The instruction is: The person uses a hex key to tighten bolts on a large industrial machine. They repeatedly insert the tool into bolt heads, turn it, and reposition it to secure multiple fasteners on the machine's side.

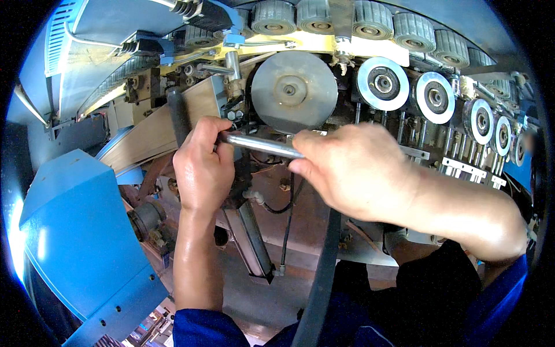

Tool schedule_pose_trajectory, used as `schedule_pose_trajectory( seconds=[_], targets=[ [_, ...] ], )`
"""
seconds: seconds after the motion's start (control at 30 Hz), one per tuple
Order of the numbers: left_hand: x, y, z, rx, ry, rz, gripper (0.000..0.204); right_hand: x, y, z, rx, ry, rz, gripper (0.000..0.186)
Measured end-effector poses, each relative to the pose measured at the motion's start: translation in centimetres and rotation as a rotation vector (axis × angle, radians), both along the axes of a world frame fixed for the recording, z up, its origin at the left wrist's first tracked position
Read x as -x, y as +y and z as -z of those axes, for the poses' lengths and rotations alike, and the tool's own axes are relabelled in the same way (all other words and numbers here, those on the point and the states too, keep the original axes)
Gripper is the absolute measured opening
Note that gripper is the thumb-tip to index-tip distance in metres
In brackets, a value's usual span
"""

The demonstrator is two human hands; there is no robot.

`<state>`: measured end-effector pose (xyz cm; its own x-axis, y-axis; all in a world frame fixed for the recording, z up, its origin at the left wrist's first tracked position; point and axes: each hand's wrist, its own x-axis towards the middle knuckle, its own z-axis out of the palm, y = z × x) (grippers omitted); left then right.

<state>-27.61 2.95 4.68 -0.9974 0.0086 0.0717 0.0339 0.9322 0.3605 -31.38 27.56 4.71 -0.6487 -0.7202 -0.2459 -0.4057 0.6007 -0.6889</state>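
A shiny metal rod [263, 144] runs between my two hands, in front of a large grey disc [293, 91] on the machine. My left hand [202, 165] is closed around its left end, fingers curled. The thumb and fingers of my right hand [361, 170] grip its right end. A dark cylindrical handle [178, 115] rises just beyond my left hand; whether it joins the rod is hidden by the fingers. Bolts and a small metal fitting [232, 114] sit right behind the rod's left end.
Black rubber rollers [373, 20] line the back. Pale-rimmed wheels [382, 84] curve off to the right. A wooden board [156, 130] slants at the left, near a blue cover [81, 225]. Below my hands are a pneumatic cylinder [250, 240] and a black hose [286, 231].
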Motion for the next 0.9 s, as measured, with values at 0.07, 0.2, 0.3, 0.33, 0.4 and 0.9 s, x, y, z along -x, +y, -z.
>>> schedule_pose_trajectory(
  seconds=[0.07, 0.2, 0.3, 0.33, 0.4, 0.9],
  targets=[
    [0.1, -0.3, 0.0, -0.035, -0.016, 0.025, 0.028, -1.3, -0.9, 0.6, 0.216, 0.015, 0.098, 0.024],
    [0.3, -0.8, 0.3, -0.060, 0.006, 0.091, 0.030, -4.9, -2.6, 1.3, 0.355, -0.282, 0.206, 0.026],
    [0.5, -1.0, 0.5, -0.014, 0.033, 0.138, 0.026, -7.2, -4.5, 2.0, 0.333, -0.453, 0.266, 0.029],
    [0.6, -1.0, 0.7, -0.003, 0.029, 0.131, 0.024, -7.4, -5.2, 2.1, 0.338, -0.468, 0.260, 0.030],
    [0.4, -1.0, 0.6, 0.018, 0.018, 0.128, 0.023, -7.7, -6.5, 2.1, 0.341, -0.567, 0.282, 0.032],
    [-1.2, -0.1, 0.1, -0.003, 0.202, 0.104, 0.025, -4.0, -0.6, 0.3, 0.259, -0.378, 0.031, 0.026]
  ],
)
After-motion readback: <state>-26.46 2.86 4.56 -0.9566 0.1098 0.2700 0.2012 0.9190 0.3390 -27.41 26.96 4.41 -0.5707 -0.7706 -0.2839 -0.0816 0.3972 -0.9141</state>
